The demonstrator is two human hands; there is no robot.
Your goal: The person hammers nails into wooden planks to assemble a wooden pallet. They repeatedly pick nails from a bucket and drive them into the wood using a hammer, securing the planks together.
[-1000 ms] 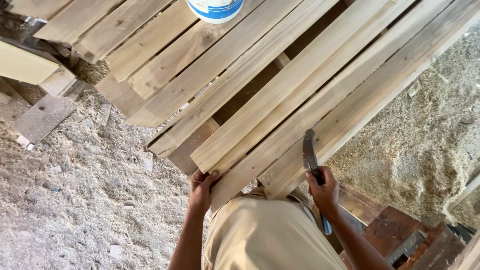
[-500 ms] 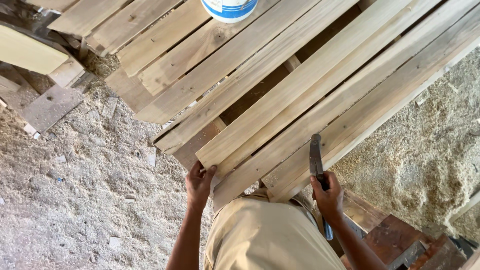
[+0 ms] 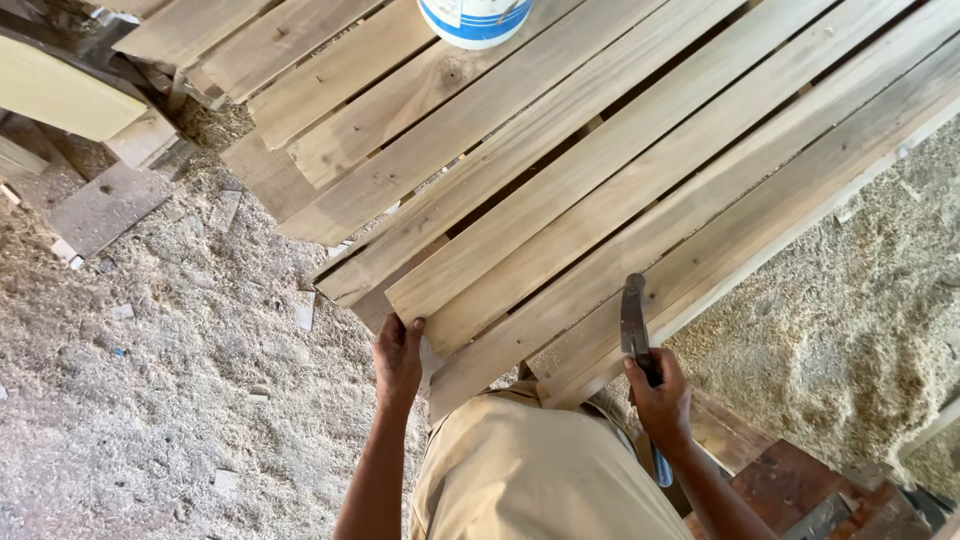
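Sawdust floor (image 3: 150, 400) all around, scrap offcuts (image 3: 105, 205) upper left. Long wooden planks (image 3: 600, 170) laid side by side, slanting up-right. White-blue bucket (image 3: 475, 18) on planks, top edge. Left hand (image 3: 398, 358) gripping near plank end. Right hand (image 3: 660, 400) closed on hammer (image 3: 634, 318), head resting on plank.

Flat metal tool (image 3: 634, 318) across pale planks (image 3: 600, 200)

One head-worn camera looks almost straight down from above the person's chest, close over the near ends of the planks (image 3: 560, 250). It faces forward toward twelve o'clock, where the boards run up and out of frame. The sawdust floor (image 3: 150, 400) fills nine o'clock and three o'clock, well below.
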